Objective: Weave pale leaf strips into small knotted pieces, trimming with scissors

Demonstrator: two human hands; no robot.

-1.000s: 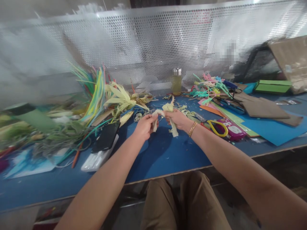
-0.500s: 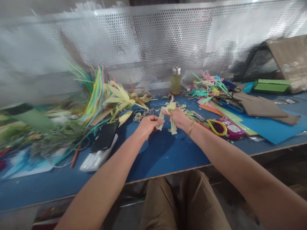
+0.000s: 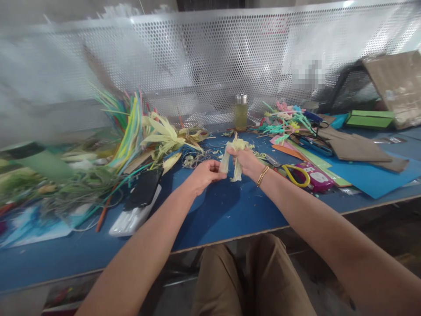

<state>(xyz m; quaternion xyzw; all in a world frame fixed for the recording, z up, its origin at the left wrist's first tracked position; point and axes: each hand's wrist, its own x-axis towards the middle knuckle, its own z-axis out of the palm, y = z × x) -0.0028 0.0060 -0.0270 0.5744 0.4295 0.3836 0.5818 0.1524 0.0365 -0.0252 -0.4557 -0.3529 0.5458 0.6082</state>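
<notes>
Over the blue table (image 3: 226, 215), both hands work on pale green corn husk (image 3: 238, 143). My right hand (image 3: 245, 160), with a gold bracelet at the wrist, is closed round the gathered husk; frayed ends stick out above it and a strip hangs below. My left hand (image 3: 209, 174) pinches the lower end of another hanging strip (image 3: 225, 162) between thumb and fingers. Scissors with yellow handles (image 3: 297, 176) lie right of my right wrist, beside a magenta case (image 3: 315, 177). More corn husk (image 3: 164, 133) is heaped to the left, behind my left hand.
A black phone (image 3: 144, 188) rests on a white packet (image 3: 126, 223) left of my left forearm. Coloured stems (image 3: 133, 127) and grey-green fibres (image 3: 85, 188) crowd the left. A lidded jar (image 3: 241, 115) stands before the perforated metal panel (image 3: 210, 57). Blue paper (image 3: 368, 175) lies right.
My left hand has shifted slightly and now grips the strip near its lower end, with more of the strip showing. My right hand keeps its hold with hardly any movement.
</notes>
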